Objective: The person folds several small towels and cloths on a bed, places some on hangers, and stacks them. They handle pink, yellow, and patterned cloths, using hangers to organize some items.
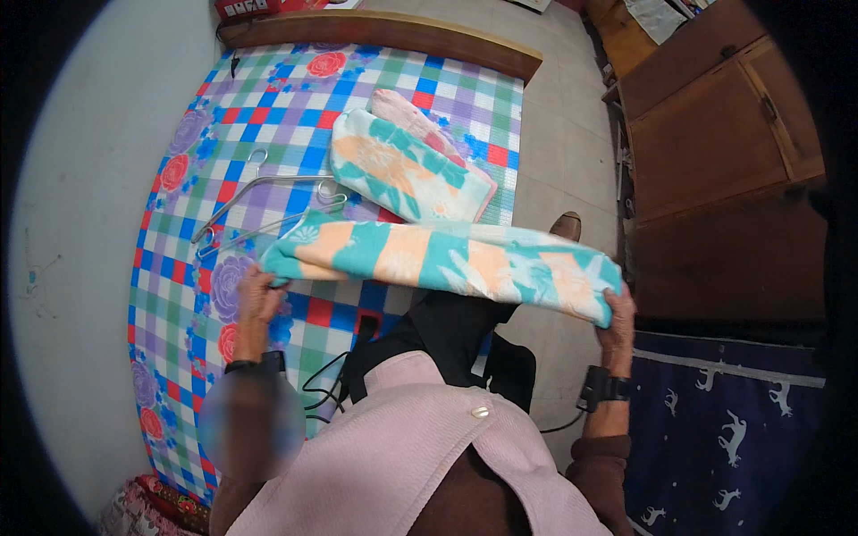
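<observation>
A long folded towel [447, 266] in teal, peach and white is stretched out in front of me. My left hand [259, 299] is closed on its left end, and my right hand [618, 320] grips the right end. Just beyond it, on the bed, lies another folded towel [384, 165] of matching pattern. A pink folded cloth [411, 118] shows from under that one. Two metal clothes hangers [234, 198] lie on the bed beyond my left hand; the held towel comes close to the nearer one.
A checked, flowered sheet covers the bed [179, 259], which has a wooden board [384, 34] at its far end. To the right are the tiled floor [563, 134], a brown wooden cabinet [706, 134] and a dark blue animal-print cloth [715, 420]. A black cable [326, 393] lies near my lap.
</observation>
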Demonstrator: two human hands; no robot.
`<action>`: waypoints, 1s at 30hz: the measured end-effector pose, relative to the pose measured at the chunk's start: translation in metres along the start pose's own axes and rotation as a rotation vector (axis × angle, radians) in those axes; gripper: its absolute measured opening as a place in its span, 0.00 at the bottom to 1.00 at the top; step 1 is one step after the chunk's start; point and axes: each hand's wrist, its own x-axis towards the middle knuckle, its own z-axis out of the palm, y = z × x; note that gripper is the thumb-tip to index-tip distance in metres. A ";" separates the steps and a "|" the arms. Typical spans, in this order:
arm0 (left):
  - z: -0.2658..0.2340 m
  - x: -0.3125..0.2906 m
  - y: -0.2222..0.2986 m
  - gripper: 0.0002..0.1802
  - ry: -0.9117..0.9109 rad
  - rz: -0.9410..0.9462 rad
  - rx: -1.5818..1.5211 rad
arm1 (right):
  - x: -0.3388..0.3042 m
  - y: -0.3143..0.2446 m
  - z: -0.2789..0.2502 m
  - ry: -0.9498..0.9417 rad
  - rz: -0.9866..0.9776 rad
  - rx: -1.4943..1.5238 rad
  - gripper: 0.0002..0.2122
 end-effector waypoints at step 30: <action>0.295 -0.036 -0.059 0.34 -1.360 0.042 0.941 | -0.143 -0.088 0.121 -0.390 -0.898 -1.197 0.25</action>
